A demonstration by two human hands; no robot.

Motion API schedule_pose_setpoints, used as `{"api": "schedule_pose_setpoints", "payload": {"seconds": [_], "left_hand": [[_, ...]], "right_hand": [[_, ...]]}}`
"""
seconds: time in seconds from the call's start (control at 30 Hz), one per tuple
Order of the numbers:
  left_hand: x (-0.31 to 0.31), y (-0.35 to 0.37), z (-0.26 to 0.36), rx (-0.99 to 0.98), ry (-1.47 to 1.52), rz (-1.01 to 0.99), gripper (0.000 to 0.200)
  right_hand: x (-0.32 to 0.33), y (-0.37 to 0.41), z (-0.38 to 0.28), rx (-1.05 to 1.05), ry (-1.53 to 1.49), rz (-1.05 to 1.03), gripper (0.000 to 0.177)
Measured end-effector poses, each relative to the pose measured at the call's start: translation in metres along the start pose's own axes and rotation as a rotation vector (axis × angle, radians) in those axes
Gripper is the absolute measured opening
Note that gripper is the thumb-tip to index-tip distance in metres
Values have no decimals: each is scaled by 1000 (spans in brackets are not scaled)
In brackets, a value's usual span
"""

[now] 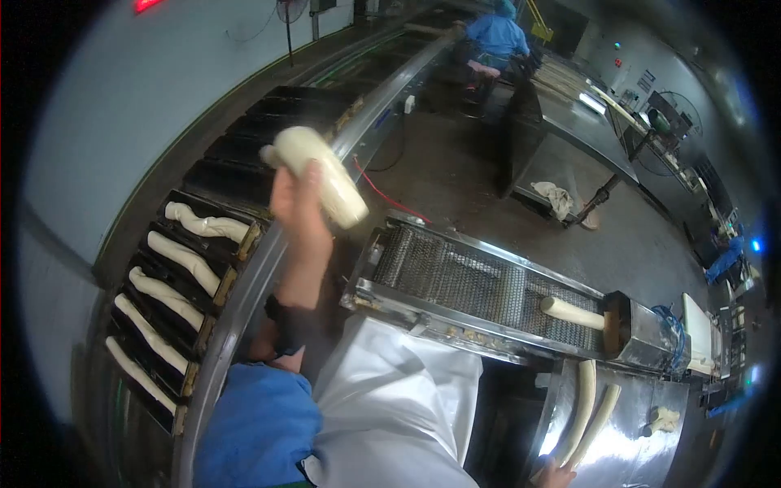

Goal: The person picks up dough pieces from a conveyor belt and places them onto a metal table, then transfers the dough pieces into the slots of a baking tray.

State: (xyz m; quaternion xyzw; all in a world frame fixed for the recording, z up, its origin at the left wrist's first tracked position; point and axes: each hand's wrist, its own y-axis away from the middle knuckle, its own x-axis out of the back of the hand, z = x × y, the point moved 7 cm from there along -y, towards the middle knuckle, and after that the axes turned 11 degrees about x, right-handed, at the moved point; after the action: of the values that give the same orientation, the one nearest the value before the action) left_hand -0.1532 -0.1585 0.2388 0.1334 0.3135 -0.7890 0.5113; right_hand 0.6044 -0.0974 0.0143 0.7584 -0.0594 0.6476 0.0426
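My left hand (299,199) is raised over the edge of the pan line, closed around a thick piece of pale dough (325,175) that is slightly blurred by motion. At the bottom right, only part of my right hand (556,474) shows, its fingers closed at the near ends of two long dough ropes (579,411) on a shiny metal tray (626,455). A small dough lump (663,420) lies farther right on that tray. To the left, several black pans (175,301) each hold one long dough strip.
A mesh conveyor (455,272) runs in front of me, with a dough roll (573,312) by its metal end housing (647,337). Dark pans (244,150) continue up the line. A co-worker in blue (496,37) is at the far end. A metal table (586,134) stands beyond the conveyor.
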Motion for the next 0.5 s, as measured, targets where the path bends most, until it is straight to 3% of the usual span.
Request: {"api": "schedule_pose_setpoints", "payload": {"seconds": [0.1, 0.17, 0.23, 0.27, 0.3, 0.33, 0.37, 0.5], "left_hand": [[78, -42, -18, 183, 59, 215, 31], [140, -65, -35, 272, 107, 284, 32], [202, -77, -54, 442, -62, 504, 55], [203, -77, -48, 442, -60, 514, 55], [204, -71, -42, 474, -91, 600, 69], [210, -66, -38, 505, -120, 684, 84], [250, -88, -69, 509, -21, 481, 99], [218, -65, -37, 532, -242, 671, 95]], "right_hand": [[3, 1, -12, -5, -69, 16, 91], [-28, -15, 9, -23, -106, -23, 90], [-42, -23, 4, -38, -144, -61, 88], [-30, -20, -44, -44, -625, -12, 77], [-16, -23, -86, -47, -1105, 37, 66], [-10, -28, -115, -43, -1288, 13, 66], [-1, -39, -148, -2, -1385, -33, 65], [53, -86, -268, 250, -1527, -237, 64]]}}
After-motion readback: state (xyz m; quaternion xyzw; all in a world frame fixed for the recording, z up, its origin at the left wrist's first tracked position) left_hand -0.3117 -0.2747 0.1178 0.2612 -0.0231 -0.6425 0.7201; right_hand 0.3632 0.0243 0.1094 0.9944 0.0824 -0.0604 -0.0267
